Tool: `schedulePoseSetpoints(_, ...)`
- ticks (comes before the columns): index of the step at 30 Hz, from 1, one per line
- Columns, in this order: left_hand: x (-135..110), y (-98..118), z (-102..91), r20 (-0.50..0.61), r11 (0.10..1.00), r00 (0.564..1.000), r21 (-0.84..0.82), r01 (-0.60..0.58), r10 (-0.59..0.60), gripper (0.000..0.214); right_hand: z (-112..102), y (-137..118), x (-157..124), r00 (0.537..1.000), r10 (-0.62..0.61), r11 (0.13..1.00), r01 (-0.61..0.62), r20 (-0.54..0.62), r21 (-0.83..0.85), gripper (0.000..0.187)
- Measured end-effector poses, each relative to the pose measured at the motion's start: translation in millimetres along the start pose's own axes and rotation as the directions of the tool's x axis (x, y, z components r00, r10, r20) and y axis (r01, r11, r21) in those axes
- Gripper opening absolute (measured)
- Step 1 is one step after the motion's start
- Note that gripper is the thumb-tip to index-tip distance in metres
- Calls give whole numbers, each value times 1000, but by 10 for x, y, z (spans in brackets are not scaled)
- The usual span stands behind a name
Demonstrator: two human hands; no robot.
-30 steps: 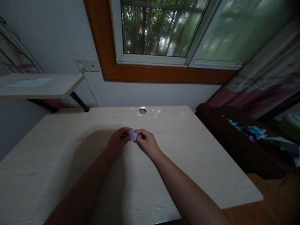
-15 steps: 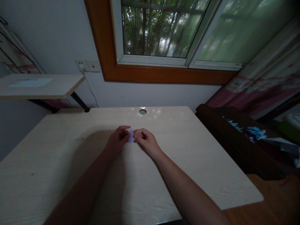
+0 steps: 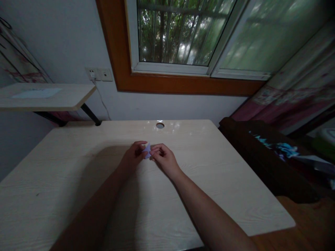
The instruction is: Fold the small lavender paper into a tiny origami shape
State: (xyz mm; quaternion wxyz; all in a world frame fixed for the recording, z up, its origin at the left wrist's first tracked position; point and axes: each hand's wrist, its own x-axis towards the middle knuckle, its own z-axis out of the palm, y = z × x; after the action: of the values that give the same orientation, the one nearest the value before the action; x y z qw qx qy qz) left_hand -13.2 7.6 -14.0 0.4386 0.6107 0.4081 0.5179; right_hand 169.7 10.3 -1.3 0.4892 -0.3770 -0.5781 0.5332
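A small folded piece of pale purple paper [image 3: 147, 150] is held between my two hands, over the middle of the light wooden desk [image 3: 183, 195]. My left hand [image 3: 133, 153] pinches its left side, with the thumb low and the index finger stretched along above. From the other side my right hand [image 3: 162, 156] grips the right edge between thumb and fingertips. The paper looks pointed at the top; its lower part and finer folds are partly covered by my fingers.
Toward the desk's back edge is a round cable hole [image 3: 160, 125]. A raised shelf [image 3: 78, 99] with a sheet of paper [image 3: 38, 92] stands at the left. On the right, dark furniture [image 3: 246, 150] carries a bluish crumpled item [image 3: 286, 149]. A window [image 3: 178, 35] lies beyond.
The purple paper has turned slightly between my fingers, its tip now leaning further right. Both hands stay nearly in place, still gripping it.
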Motion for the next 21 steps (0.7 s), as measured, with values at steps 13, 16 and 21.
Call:
schedulePoseSetpoints(13,1,173,-46,-85,991,992,-108,82,-92,40,-9,-239,-95,972,-207,901,234,112,-366,20)
schedulePoseSetpoints(16,-6,216,-40,-77,985,992,-150,84,-96,39,-33,-338,-52,961,-204,875,264,186,-405,21)
schedulePoseSetpoints(21,-10,218,-44,-55,979,994,-190,78,-90,42,-150,-476,5,896,-228,768,407,382,-495,22)
